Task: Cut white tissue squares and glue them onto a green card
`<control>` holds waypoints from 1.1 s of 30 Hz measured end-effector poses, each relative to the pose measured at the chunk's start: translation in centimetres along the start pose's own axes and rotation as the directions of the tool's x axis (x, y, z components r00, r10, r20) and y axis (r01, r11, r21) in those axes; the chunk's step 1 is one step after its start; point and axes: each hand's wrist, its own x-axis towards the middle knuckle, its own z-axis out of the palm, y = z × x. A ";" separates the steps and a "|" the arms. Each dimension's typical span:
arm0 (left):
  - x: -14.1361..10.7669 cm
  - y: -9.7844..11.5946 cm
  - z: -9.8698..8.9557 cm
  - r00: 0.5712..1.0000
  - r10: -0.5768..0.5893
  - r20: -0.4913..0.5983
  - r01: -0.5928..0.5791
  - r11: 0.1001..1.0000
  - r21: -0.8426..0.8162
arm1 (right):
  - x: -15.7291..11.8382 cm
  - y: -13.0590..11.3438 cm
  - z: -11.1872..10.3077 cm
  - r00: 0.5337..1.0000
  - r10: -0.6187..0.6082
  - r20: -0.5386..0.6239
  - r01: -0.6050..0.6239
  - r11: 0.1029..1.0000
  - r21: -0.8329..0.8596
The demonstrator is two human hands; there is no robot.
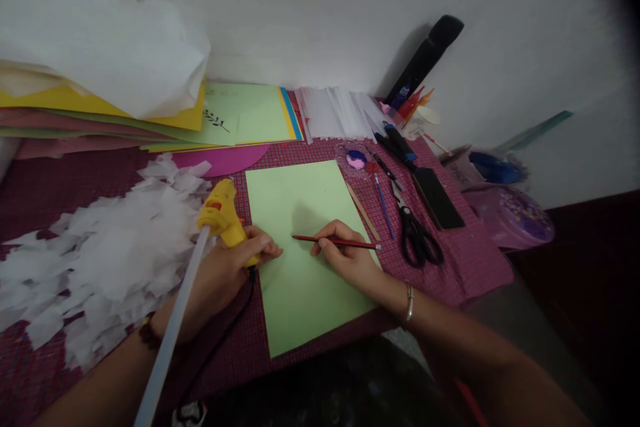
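A light green sheet of paper [295, 307] lies before me on the table. My right hand [345, 257] grips a dark red pencil [345, 241] over the sheet, its tip pointing left near the middle. I cannot tell whether the tip touches the paper. At the sheet's left edge, my left hand [245, 257] is closed around the handle of a yellow glue gun [225, 213]. A long translucent glue stick [173, 327] juts from the gun's back toward me. The sheet shows no clear marks.
Left of the gun spreads a heap of white paper pieces [125, 233]. Coloured sheets [250, 113] and white strips [335, 110] lie along the wall. On the right are black scissors [420, 240], a blue paintbrush [384, 207], a black flat tool [437, 197] and a pink tub [510, 213].
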 end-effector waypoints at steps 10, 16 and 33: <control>0.1 -0.3 -0.5 1.000 -0.029 -0.006 0.029 0.999 0.025 | 0.2 -0.6 -0.1 1.000 0.002 -0.011 -0.002 0.999 -0.047; 0.2 -0.6 -0.5 1.000 -0.013 -0.009 0.013 1.000 -0.011 | 0.0 -0.2 -0.1 1.000 -0.006 -0.013 0.005 0.998 -0.063; 0.1 -0.6 -0.6 0.998 -0.055 0.013 0.055 0.998 -0.028 | 0.1 -0.3 -0.1 1.000 -0.009 0.006 0.009 0.995 -0.096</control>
